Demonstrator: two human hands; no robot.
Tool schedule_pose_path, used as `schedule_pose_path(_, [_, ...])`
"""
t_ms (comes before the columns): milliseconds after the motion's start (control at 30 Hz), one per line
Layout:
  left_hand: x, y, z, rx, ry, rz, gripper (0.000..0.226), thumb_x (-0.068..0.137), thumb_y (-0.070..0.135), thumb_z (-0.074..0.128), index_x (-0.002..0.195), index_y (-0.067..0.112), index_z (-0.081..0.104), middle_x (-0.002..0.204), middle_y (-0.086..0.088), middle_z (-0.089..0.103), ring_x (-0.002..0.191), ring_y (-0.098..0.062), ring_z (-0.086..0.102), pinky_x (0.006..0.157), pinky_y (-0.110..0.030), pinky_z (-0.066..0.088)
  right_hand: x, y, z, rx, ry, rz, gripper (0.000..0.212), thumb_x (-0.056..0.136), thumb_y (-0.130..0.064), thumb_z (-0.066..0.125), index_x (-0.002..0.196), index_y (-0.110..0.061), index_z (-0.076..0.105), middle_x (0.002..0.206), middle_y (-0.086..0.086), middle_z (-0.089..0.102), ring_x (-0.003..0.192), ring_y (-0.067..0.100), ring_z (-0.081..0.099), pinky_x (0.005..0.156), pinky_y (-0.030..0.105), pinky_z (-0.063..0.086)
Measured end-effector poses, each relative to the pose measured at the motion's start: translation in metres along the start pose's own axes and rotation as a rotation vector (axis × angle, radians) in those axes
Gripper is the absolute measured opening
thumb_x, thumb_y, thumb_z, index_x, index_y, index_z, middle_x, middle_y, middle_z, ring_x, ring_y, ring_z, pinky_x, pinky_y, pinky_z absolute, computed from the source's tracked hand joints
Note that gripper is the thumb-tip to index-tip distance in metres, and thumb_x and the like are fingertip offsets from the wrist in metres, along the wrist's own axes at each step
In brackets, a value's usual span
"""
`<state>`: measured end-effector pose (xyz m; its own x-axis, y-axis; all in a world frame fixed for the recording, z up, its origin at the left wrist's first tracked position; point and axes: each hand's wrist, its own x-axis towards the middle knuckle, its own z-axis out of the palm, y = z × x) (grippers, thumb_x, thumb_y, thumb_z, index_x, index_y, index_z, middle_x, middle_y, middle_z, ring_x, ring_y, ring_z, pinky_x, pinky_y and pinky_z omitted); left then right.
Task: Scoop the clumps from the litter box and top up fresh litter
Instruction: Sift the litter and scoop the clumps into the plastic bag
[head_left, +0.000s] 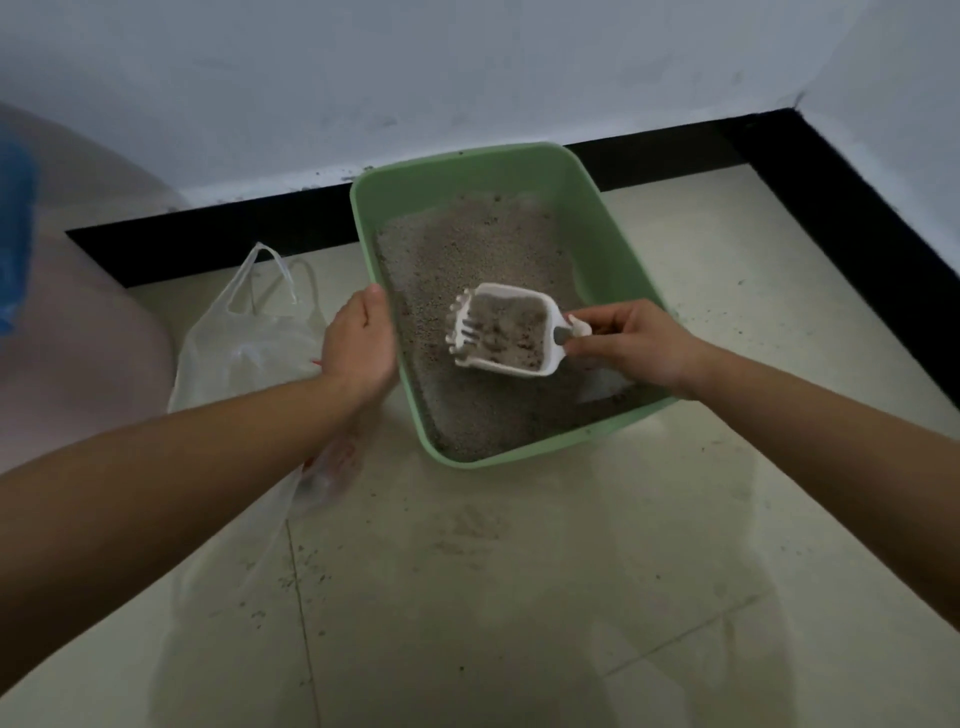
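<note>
as the right hand (631, 345) grips the scoop (506, 332) — tines toward nine o'clock — the bag (249, 332) lies beyond, nearer the left hand (358, 348).

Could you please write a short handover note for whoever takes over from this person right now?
Left hand: holds the left rim of the green litter box, steadying it.
Right hand: grips the handle of the white scoop, which sits over the litter in the box, loaded with litter and dark clumps.
Plastic bag: on the floor just left of the box.
Done: one scoopful is gathered.
Left: empty the scoop, probably into the bag, scoop any remaining clumps, then top up. No fresh litter supply is clearly in view.
</note>
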<state>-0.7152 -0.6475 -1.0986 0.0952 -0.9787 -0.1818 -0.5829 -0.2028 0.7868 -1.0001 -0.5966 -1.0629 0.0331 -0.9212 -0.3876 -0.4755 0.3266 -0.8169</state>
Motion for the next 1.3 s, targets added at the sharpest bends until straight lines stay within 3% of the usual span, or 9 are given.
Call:
schedule_pose_path(100, [-0.007, -0.001, -0.004, 0.037, -0.033, 0.029, 0.052, 0.106, 0.040, 0.019, 0.127, 0.007, 0.054, 0.128, -0.014, 0.056, 0.118, -0.029, 0.051, 0.102, -0.038, 0.038, -0.012, -0.006, 0.012, 0.051, 0.158, -0.046, 0.027, 0.087, -0.022, 0.075, 0.112, -0.030, 0.074, 0.097, -0.001, 0.077, 0.081, 0.006, 0.065, 0.073, 0.020, 0.054])
schedule_pose_path(300, [-0.009, -0.003, -0.010, 0.084, -0.089, 0.035, 0.045, 0.104, 0.034, 0.029, 0.103, 0.002, 0.060, 0.105, -0.018, 0.063, 0.098, -0.035, 0.059, 0.090, -0.043, 0.049, -0.034, -0.012, 0.027, -0.119, 0.176, -0.080, 0.028, 0.089, -0.025, 0.072, 0.116, -0.030, 0.073, 0.067, -0.019, 0.066, 0.054, -0.007, 0.052, 0.064, 0.023, 0.045])
schedule_pose_path(467, [-0.014, -0.004, -0.017, 0.072, -0.149, 0.014, 0.050, 0.101, 0.038, 0.029, 0.090, 0.002, 0.061, 0.094, -0.023, 0.066, 0.091, -0.039, 0.063, 0.087, -0.050, 0.053, -0.051, -0.009, 0.031, -0.413, 0.068, -0.110, 0.026, 0.089, -0.036, 0.070, 0.115, -0.037, 0.072, 0.098, -0.003, 0.075, 0.088, 0.017, 0.069, 0.082, 0.041, 0.056])
schedule_pose_path(700, [-0.019, 0.001, -0.022, 0.072, -0.186, 0.005, 0.052, 0.102, 0.039, 0.029, 0.086, 0.002, 0.062, 0.088, -0.021, 0.066, 0.087, -0.037, 0.064, 0.087, -0.050, 0.053, -0.056, -0.018, 0.039, -0.577, -0.027, -0.196, 0.031, 0.093, -0.043, 0.058, 0.117, -0.029, 0.072, 0.092, 0.000, 0.073, 0.083, 0.020, 0.066, 0.076, 0.044, 0.056])
schedule_pose_path(833, [-0.019, 0.003, -0.022, 0.065, -0.196, -0.006, 0.052, 0.104, 0.037, 0.029, 0.087, -0.001, 0.061, 0.083, -0.020, 0.067, 0.084, -0.035, 0.066, 0.087, -0.048, 0.053, -0.059, -0.016, 0.038, -0.537, -0.070, -0.176, 0.028, 0.094, -0.032, 0.064, 0.120, -0.027, 0.071, 0.076, -0.012, 0.065, 0.069, 0.008, 0.058, 0.067, 0.027, 0.048])
schedule_pose_path(900, [-0.020, 0.004, -0.022, 0.063, -0.203, -0.015, 0.052, 0.104, 0.037, 0.030, 0.090, -0.001, 0.062, 0.082, -0.018, 0.067, 0.082, -0.034, 0.066, 0.087, -0.048, 0.054, -0.056, -0.016, 0.035, -0.511, -0.063, -0.145, 0.024, 0.094, -0.031, 0.064, 0.117, -0.027, 0.072, 0.069, -0.011, 0.062, 0.062, 0.007, 0.053, 0.064, 0.026, 0.045])
schedule_pose_path(1067, [-0.020, 0.003, -0.024, 0.052, -0.208, -0.010, 0.052, 0.104, 0.037, 0.030, 0.091, -0.001, 0.063, 0.084, -0.019, 0.068, 0.083, -0.034, 0.067, 0.087, -0.047, 0.054, -0.046, -0.018, 0.040, -0.521, -0.050, -0.163, 0.026, 0.093, -0.034, 0.065, 0.117, -0.027, 0.071, 0.095, 0.005, 0.071, 0.087, 0.023, 0.065, 0.082, 0.045, 0.054])
schedule_pose_path(1200, [-0.017, 0.000, -0.023, 0.024, -0.208, -0.026, 0.050, 0.104, 0.036, 0.031, 0.093, -0.001, 0.063, 0.083, -0.017, 0.068, 0.075, -0.031, 0.067, 0.081, -0.041, 0.053, -0.041, -0.017, 0.035, -0.510, -0.004, -0.141, 0.030, 0.094, -0.033, 0.064, 0.123, -0.031, 0.068, 0.098, 0.002, 0.070, 0.091, 0.022, 0.064, 0.086, 0.045, 0.053])
schedule_pose_path(1300, [-0.012, -0.001, -0.023, 0.008, -0.183, -0.039, 0.049, 0.103, 0.035, 0.033, 0.094, -0.003, 0.063, 0.083, -0.017, 0.068, 0.067, -0.026, 0.066, 0.076, -0.037, 0.053, -0.040, -0.015, 0.035, -0.519, -0.080, -0.153, 0.029, 0.093, -0.033, 0.065, 0.122, -0.032, 0.068, 0.100, 0.003, 0.071, 0.091, 0.022, 0.065, 0.086, 0.046, 0.053])
